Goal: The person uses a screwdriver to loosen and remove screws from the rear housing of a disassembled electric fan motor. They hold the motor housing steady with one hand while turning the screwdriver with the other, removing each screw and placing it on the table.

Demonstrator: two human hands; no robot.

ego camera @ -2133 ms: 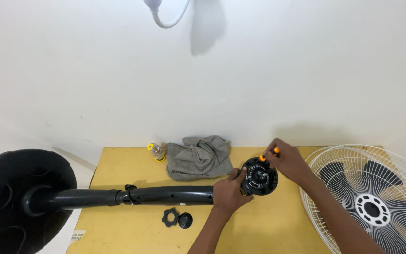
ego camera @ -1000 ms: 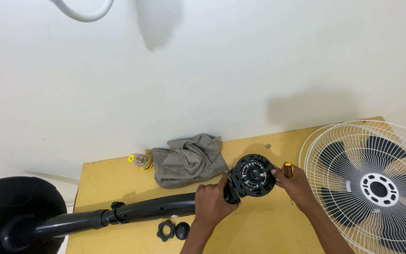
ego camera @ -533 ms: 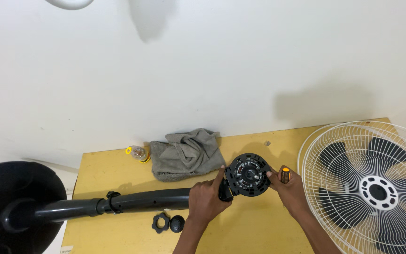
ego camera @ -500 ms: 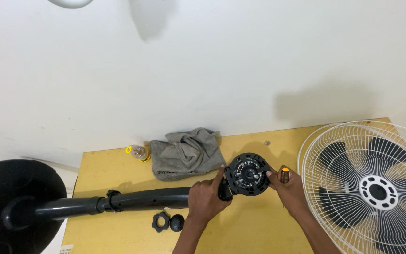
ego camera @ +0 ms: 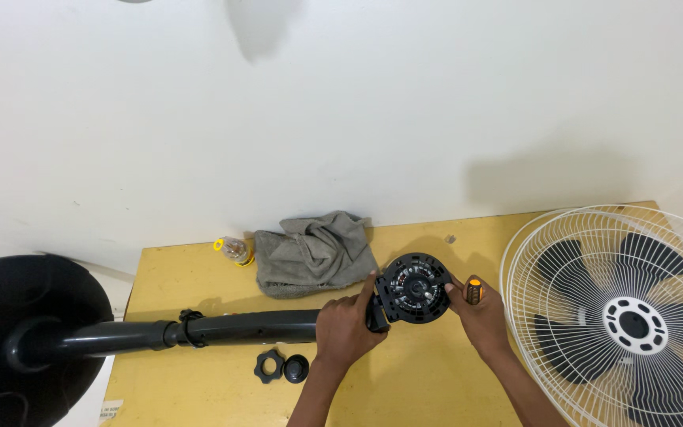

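My right hand (ego camera: 480, 316) has lowered the orange-handled screwdriver (ego camera: 473, 289) (fist closed) beside the motor housing (ego camera: 413, 289); left hand (ego camera: 345, 328) clasps its neck

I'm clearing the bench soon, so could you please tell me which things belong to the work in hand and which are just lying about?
In hand:
- motor, steadied by the left hand
- screwdriver, in the right hand
- pole and base, joined to the motor

Lying about:
- grey cloth
- small bottle
- two black nuts
- white fan cage with blades
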